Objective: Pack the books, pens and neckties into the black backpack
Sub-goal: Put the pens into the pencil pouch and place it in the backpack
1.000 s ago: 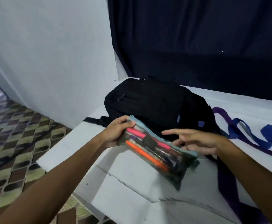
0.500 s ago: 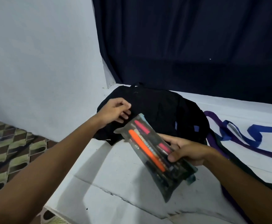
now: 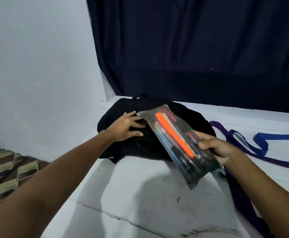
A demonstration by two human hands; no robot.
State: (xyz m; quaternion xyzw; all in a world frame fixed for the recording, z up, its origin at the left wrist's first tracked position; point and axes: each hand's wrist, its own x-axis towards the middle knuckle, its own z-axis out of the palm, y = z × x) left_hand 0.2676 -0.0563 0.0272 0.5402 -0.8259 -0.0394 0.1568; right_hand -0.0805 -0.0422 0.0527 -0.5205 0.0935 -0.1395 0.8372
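The black backpack (image 3: 188, 117) lies flat on the white table (image 3: 140, 194), near the far left corner. My left hand (image 3: 126, 127) rests on the backpack's top with fingers spread. My right hand (image 3: 217, 148) grips a clear pen pouch (image 3: 176, 141), thumb on top, holding it tilted above the backpack's front edge. An orange marker and several other pens show through the pouch. A purple necktie (image 3: 263, 155) and a blue necktie (image 3: 260, 141) lie on the table to the right. No books are in view.
A dark curtain (image 3: 191, 48) hangs behind the table. A white wall (image 3: 37, 66) stands to the left. Patterned floor tiles (image 3: 6, 165) show beyond the table's left edge. Another purple strip (image 3: 243, 203) trails toward the near right.
My left hand let go of the pouch and moved onto the backpack, fingers now spread. My right hand took hold of the pouch and lifted it toward the backpack.
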